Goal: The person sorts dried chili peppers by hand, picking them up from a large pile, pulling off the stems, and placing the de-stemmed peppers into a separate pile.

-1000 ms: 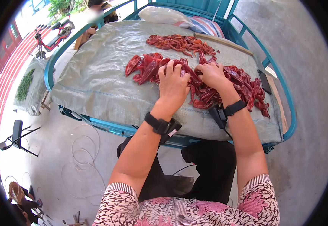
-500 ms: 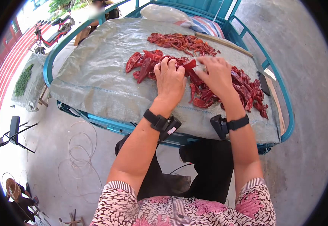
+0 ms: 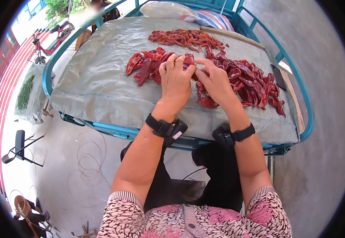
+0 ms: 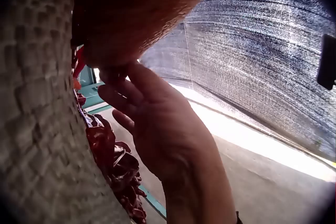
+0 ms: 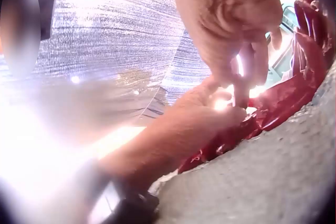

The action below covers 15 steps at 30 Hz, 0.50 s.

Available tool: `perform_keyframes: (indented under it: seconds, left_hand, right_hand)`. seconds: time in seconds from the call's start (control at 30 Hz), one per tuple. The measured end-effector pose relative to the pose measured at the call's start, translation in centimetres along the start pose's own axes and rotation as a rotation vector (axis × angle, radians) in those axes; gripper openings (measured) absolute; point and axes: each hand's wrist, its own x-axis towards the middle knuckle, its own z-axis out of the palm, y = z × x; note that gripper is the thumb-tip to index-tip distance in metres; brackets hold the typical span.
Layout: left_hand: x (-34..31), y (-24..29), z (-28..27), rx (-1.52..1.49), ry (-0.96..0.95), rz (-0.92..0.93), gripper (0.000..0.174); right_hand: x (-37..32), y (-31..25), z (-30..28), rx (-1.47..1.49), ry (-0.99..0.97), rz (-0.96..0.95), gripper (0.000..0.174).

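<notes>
My left hand [image 3: 175, 79] has its fingers curled over dried red chili peppers at the right end of the left pile [image 3: 146, 65]. A red chili pepper [image 3: 189, 59] shows just past its fingertips. My right hand [image 3: 216, 81] reaches in from the right, thumb and forefinger pinched at the same chili beside the left fingertips. Both hands meet in the right wrist view, where the left hand [image 5: 168, 129] comes in low and the right hand [image 5: 233, 19] from above. A larger pile of chilies [image 3: 247, 81] lies to the right, partly behind my right hand.
Smaller shrivelled chilies [image 3: 188, 38] lie farther back. A woven grey sheet [image 3: 101, 75] covers the bed of a teal cart with side rails [image 3: 299, 89]. A phone [image 3: 278, 77] and wooden strip [image 3: 236, 37] lie near its right and back edges. A stuffed sack [image 3: 168, 10] lies behind.
My right hand lifted off the right pile, moved left and now joins the left hand at its fingertips. The left hand has shifted slightly, staying over the left pile's end.
</notes>
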Motion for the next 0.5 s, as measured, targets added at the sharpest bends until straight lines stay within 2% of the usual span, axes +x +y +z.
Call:
perform_keyframes:
  seconds: [0.1,0.13,0.23,0.27,0.37,0.5]
  left_hand:
    - [-0.3,-0.4,-0.6,0.024,-0.080,-0.017,0.032]
    - [-0.4,-0.4,-0.6,0.038,-0.092,-0.009,0.032]
    - [-0.4,-0.5,-0.5,0.079,-0.128,0.028,0.033]
    - [-0.4,-0.5,-0.3,0.089,-0.135,0.026,0.027]
    - [-0.3,-0.6,-0.5,0.055,-0.119,0.058,0.029]
    - [-0.1,-0.5,-0.8,-0.002,-0.074,0.075,0.033]
  right_hand:
    - [-1.1,0.6,-0.8,-0.684,0.089,-0.243,0.024]
    - [-1.4,0.7,-0.9,-0.833,0.111,-0.272,0.023]
    - [-2.1,0.3,-0.9,-0.999,0.042,-0.265,0.024]
    - [-1.9,0.9,-0.7,-1.011,0.032,-0.298,0.026]
    - [-1.4,1.1,-0.1,-1.027,0.020,-0.260,0.026]
    - [-1.2,1.6,0.0,-0.980,0.133,-0.221,0.025]
